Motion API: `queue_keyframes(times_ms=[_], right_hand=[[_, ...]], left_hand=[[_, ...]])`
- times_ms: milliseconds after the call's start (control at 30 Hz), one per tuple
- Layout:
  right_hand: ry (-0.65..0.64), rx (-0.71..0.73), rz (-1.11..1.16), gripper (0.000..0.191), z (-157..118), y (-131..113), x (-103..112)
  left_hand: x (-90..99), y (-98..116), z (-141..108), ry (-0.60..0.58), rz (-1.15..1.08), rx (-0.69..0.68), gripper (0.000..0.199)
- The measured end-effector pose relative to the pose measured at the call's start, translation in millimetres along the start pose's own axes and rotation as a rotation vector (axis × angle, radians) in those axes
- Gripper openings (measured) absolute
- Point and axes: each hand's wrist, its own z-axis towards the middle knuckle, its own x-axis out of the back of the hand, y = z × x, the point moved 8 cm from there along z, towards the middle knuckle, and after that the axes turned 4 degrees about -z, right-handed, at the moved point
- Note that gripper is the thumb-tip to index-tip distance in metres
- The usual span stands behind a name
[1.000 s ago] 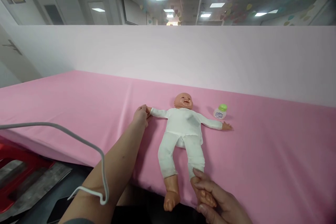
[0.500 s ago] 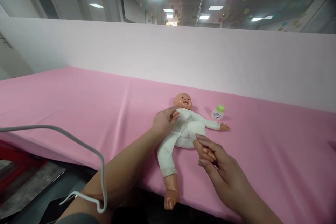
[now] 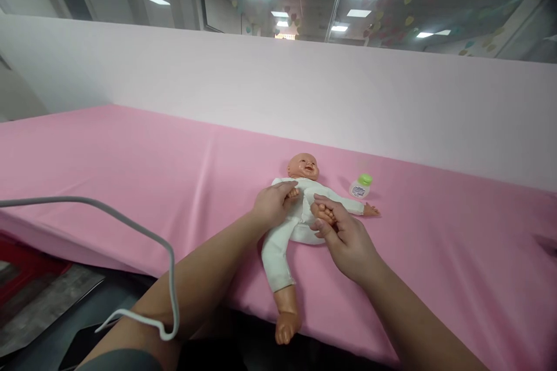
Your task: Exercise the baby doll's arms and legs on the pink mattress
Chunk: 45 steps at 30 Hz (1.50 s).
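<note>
1. Both hands closed on the doll point(image 3: 308, 234), which lies on its back on the pink-covered table point(image 3: 152, 156), head away from me, feet toward me; this puts its limbs within my reach.
2. Left hand point(image 3: 270, 207): I grip the doll's hand point(image 3: 293, 192) between thumb and fingers over the upper chest. Held at its end, the arm folds across the trunk.
3. Right hand point(image 3: 348, 239): my thumb and fingers clasp the doll's raised foot point(image 3: 322, 213), with the toes showing. This leg is bent up over the belly; a hold at the foot probably steers the whole limb.
4. Limbs I do not hold: the other arm point(image 3: 351, 205) stretches out to my right, and the other leg point(image 3: 277, 259) extends toward me, its foot by the table's near edge.
5. Green-capped bottle point(image 3: 360, 186): beyond the outstretched arm, apart from both hands, perhaps set there to leave them room.
6. Grey cable point(image 3: 82, 199): it loops before my left forearm; I cannot tell what it serves.
</note>
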Motion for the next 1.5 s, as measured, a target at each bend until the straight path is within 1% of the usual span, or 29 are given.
queue_keyframes(times_ms=[67, 133, 200, 300, 367, 433, 500, 600, 700, 800, 900, 967, 1000, 1033, 1100, 1200, 1267, 1367, 1433, 1500], right_hand=[[0.046, -0.002, 0.081, 0.044, -9.9, 0.7, 3.7], [0.092, -0.019, 0.175, 0.045, -27.1, 1.9, 7.1], [0.124, -0.043, 0.277, 0.044, -48.5, 4.5, 8.6], [0.16, -0.079, 0.365, 0.036, -82.7, 11.3, 8.2], [0.142, -0.12, 0.411, 0.033, -103.7, 19.0, 2.9], [0.128, -0.145, 0.466, 0.033, -122.4, 26.5, -3.3], [0.149, -0.182, 0.487, 0.036, -138.4, 35.7, -6.7], [0.163, -0.225, 0.415, 0.038, -153.6, 47.5, -8.2], [0.12, -0.235, 0.324, 0.037, -158.0, 54.7, -9.8], [0.039, -0.232, 0.288, 0.037, -157.8, 57.5, -16.9], [-0.016, -0.24, 0.281, 0.038, -157.8, 58.0, -24.1], [-0.018, -0.246, 0.276, 0.038, -157.4, 57.2, -24.3], [-0.007, -0.244, 0.271, 0.039, -156.5, 56.0, -22.5], [0.01, -0.236, 0.267, 0.039, -155.0, 53.8, -19.5], [0.052, -0.22, 0.267, 0.041, -149.3, 47.6, -11.7], [0.108, -0.2, 0.289, 0.039, -132.2, 34.9, 0.5], [0.133, -0.176, 0.325, 0.037, -114.6, 26.1, 6.7], [0.144, -0.129, 0.401, 0.037, -82.5, 15.8, 12.3], [0.141, -0.133, 0.44, 0.037, -60.9, 13.9, 13.9], [0.129, -0.147, 0.48, 0.038, -41.3, 13.8, 14.9]], left_hand=[[6.8, -16.3, 1.8, 0.093, -0.114, 0.085, 0.045], [16.0, -35.4, 3.4, 0.213, -0.26, 0.172, 0.043], [25.0, -55.0, 4.9, 0.325, -0.417, 0.245, 0.037], [34.7, -85.8, 5.9, 0.466, -0.632, 0.369, 0.025], [37.0, -107.5, 4.9, 0.546, -0.744, 0.484, 0.019], [35.9, -126.6, 4.4, 0.597, -0.827, 0.59, 0.019], [33.3, -142.7, 4.8, 0.628, -0.876, 0.68, 0.023], [26.8, -163.9, 3.4, 0.683, -0.956, 0.829, 0.027], [20.6, -177.0, 2.5, 0.711, -1.005, 0.939, 0.03], [18.1, -181.1, 1.6, 0.721, -1.009, 0.997, 0.031], [20.9, -176.1, 0.5, 0.73, -0.991, 0.989, 0.032], [24.5, -167.8, 0.1, 0.729, -0.983, 0.947, 0.031], [26.8, -161.8, 1.0, 0.72, -0.98, 0.903, 0.031], [29.5, -154.3, 2.8, 0.702, -0.971, 0.841, 0.03], [35.7, -134.3, 8.0, 0.65, -0.932, 0.671, 0.028], [42.5, -95.5, 11.8, 0.564, -0.794, 0.408, 0.021], [39.6, -68.4, 11.0, 0.468, -0.651, 0.295, 0.02], [21.7, -30.8, 8.8, 0.224, -0.387, 0.182, 0.029], [9.6, -11.7, 6.1, 0.095, -0.25, 0.095, 0.034], [2.7, 0.6, 3.5, 0.032, -0.171, 0.009, 0.038]])
